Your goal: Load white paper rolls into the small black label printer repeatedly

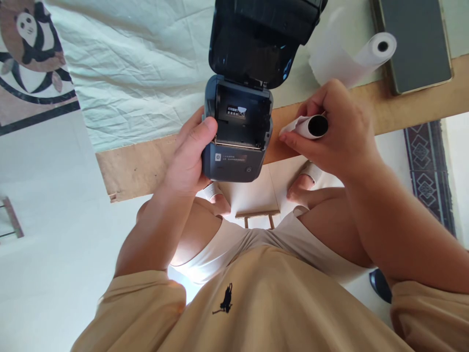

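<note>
The left hand [190,156] is being wrapped around the side of a small grey printer [236,129], thumb pressed on its upper rim, fingers hidden behind the body. The printer is being held in the air just off the near edge of the desk [146,161], its black lid [260,39] swung fully open and its paper bay standing empty. The right hand [330,132] is closed around a small paper roll [309,126], which is being pinched between thumb and fingers just beside the printer's right side, with the loose paper end pointing toward the bay.

Because the printer is being gripped by one side only, over the person's lap and not over the desk, a slip could be caused by any push from the roll as it is being seated. The roll could be dropped in the wrong way round, so that the paper would be fed from the wrong face; which face is outward cannot be told here. The loose end could be creased or caught under the lid. The open lid could be strained if it is being knocked against the desk edge.

Farther back on the desk, a larger white paper roll [351,58] is lying on a pale cloth [146,73], and a dark phone [414,44] is resting near the far right corner.
</note>
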A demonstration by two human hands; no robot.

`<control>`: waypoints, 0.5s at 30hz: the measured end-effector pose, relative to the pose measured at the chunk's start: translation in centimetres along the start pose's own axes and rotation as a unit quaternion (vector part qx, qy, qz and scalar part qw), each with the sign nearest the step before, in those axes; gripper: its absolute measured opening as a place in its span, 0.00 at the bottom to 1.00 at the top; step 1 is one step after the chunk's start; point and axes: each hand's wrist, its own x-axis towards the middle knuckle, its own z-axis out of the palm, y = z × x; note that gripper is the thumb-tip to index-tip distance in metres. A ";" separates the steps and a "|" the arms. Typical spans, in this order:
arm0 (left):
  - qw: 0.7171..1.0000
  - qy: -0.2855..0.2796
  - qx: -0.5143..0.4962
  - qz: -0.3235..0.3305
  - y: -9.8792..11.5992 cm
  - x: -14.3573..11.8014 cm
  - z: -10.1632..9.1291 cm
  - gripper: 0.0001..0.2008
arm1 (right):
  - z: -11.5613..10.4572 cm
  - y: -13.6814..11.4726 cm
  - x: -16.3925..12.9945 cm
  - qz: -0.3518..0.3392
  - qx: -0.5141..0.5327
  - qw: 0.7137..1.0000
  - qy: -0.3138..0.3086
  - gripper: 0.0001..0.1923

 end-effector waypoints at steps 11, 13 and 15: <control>1.000 -0.002 -0.014 0.007 -0.1 0.0 0.1 0.17 | -0.2 -0.3 0.0 -0.041 0.039 0.996 -0.074 0.14; 1.000 0.003 -0.013 0.011 -0.1 0.0 0.1 0.18 | -0.6 -0.2 0.0 -0.069 0.036 0.993 -0.092 0.15; 1.000 0.003 -0.012 0.006 -0.1 0.0 0.1 0.19 | -0.9 -0.1 0.0 -0.084 0.032 0.989 -0.116 0.17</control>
